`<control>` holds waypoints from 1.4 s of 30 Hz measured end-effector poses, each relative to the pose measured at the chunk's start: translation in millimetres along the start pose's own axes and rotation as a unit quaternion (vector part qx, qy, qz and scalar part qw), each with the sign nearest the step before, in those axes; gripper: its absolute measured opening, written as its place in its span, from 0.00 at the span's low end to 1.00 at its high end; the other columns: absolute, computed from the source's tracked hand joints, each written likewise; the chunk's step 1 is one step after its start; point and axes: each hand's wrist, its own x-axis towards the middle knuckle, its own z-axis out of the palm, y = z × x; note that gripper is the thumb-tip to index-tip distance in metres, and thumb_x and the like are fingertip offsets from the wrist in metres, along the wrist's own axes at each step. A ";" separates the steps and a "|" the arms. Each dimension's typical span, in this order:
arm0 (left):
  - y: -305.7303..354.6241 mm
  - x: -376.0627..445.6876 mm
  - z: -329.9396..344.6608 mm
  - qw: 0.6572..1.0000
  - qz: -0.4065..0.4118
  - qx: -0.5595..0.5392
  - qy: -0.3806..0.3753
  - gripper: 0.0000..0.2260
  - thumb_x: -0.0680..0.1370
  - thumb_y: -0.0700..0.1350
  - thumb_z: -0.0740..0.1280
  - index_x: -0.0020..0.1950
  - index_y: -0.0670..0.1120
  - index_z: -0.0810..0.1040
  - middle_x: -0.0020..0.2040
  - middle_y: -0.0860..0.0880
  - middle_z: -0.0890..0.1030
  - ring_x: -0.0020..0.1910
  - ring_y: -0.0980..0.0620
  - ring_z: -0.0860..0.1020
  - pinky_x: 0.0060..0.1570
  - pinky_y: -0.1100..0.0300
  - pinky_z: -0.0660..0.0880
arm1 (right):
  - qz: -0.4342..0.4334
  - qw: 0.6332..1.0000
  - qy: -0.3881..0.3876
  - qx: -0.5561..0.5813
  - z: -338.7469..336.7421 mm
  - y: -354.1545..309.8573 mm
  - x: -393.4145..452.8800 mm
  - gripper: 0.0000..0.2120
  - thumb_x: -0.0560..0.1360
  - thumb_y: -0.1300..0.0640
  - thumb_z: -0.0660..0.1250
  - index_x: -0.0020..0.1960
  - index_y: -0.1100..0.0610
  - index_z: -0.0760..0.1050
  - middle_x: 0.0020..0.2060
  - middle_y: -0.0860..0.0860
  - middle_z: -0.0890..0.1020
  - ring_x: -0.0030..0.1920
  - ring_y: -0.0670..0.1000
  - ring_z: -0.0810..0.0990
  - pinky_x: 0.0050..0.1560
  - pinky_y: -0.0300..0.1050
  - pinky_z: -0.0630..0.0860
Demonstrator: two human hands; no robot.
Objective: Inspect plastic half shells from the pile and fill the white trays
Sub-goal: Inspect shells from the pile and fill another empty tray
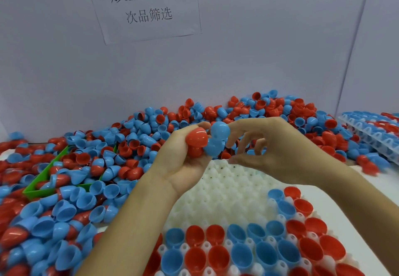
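Observation:
My left hand [183, 163] is raised above the white tray [224, 189] and grips a clutch of half shells: a red half shell [196, 138] on the left and blue ones below. My right hand [269, 144] reaches in from the right, and its thumb and forefinger pinch a blue half shell [220, 130] at the top of that clutch. The tray's near rows hold red and blue shells, open side up; its far part is bare. A big pile of red and blue shells [138, 137] lies behind and to the left.
A green bin [43, 180] sits half buried in the pile at left. A second, filled tray [371, 133] stands at the far right. A white wall with a paper sign [144, 3] closes the back.

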 end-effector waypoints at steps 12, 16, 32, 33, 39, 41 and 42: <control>-12.0 1.8 2.4 0.997 -0.055 0.030 -0.051 0.12 0.81 0.37 0.60 0.61 0.37 0.78 0.47 0.40 0.84 0.40 0.49 0.82 0.42 0.57 0.83 | -0.069 0.990 0.108 0.051 13.8 3.8 3.0 0.11 0.70 0.58 0.77 0.52 0.52 0.84 0.44 0.43 0.82 0.43 0.47 0.81 0.36 0.35 0.76; -13.2 3.4 1.4 0.996 -0.045 0.060 -0.038 0.10 0.81 0.37 0.60 0.58 0.36 0.78 0.51 0.39 0.84 0.46 0.46 0.81 0.42 0.51 0.81 | -0.051 0.991 0.105 0.062 11.9 10.0 2.8 0.06 0.73 0.59 0.75 0.49 0.54 0.84 0.41 0.45 0.82 0.43 0.47 0.81 0.38 0.36 0.77; 1.4 10.3 -8.7 0.993 0.035 0.098 0.058 0.04 0.81 0.37 0.62 0.48 0.39 0.75 0.39 0.44 0.72 0.34 0.54 0.70 0.37 0.58 0.79 | 0.192 0.901 -0.307 -0.237 19.3 25.1 -10.5 0.02 0.72 0.56 0.74 0.45 0.52 0.84 0.28 0.43 0.76 0.27 0.43 0.73 0.23 0.30 0.66; 0.7 10.0 -8.7 0.992 0.031 0.103 0.059 0.04 0.81 0.37 0.62 0.49 0.39 0.75 0.40 0.43 0.72 0.34 0.53 0.71 0.37 0.58 0.78 | 0.196 0.899 -0.308 -0.240 23.7 24.6 -10.3 0.02 0.71 0.58 0.74 0.44 0.53 0.83 0.28 0.44 0.76 0.26 0.43 0.72 0.22 0.31 0.65; -1.8 9.8 -9.0 0.991 0.008 0.124 0.044 0.05 0.80 0.36 0.63 0.46 0.40 0.77 0.40 0.44 0.73 0.34 0.53 0.70 0.28 0.64 0.73 | 0.214 0.899 -0.326 -0.200 17.5 26.5 -9.7 0.10 0.72 0.51 0.76 0.52 0.51 0.84 0.30 0.43 0.77 0.29 0.44 0.73 0.29 0.33 0.69; -2.8 9.8 -8.5 0.988 0.006 0.153 0.036 0.04 0.80 0.37 0.63 0.47 0.41 0.76 0.36 0.46 0.72 0.30 0.54 0.69 0.26 0.65 0.70 | 0.213 0.901 -0.321 -0.198 10.2 24.2 -9.4 0.14 0.73 0.46 0.75 0.56 0.48 0.83 0.29 0.41 0.76 0.30 0.42 0.73 0.30 0.34 0.69; -3.7 9.6 -8.0 0.985 0.007 0.169 0.032 0.04 0.80 0.37 0.63 0.47 0.41 0.76 0.34 0.47 0.71 0.28 0.55 0.68 0.25 0.66 0.68 | 0.205 0.905 -0.309 -0.210 5.7 22.7 -9.0 0.14 0.74 0.45 0.73 0.58 0.47 0.82 0.30 0.40 0.76 0.31 0.41 0.74 0.31 0.34 0.71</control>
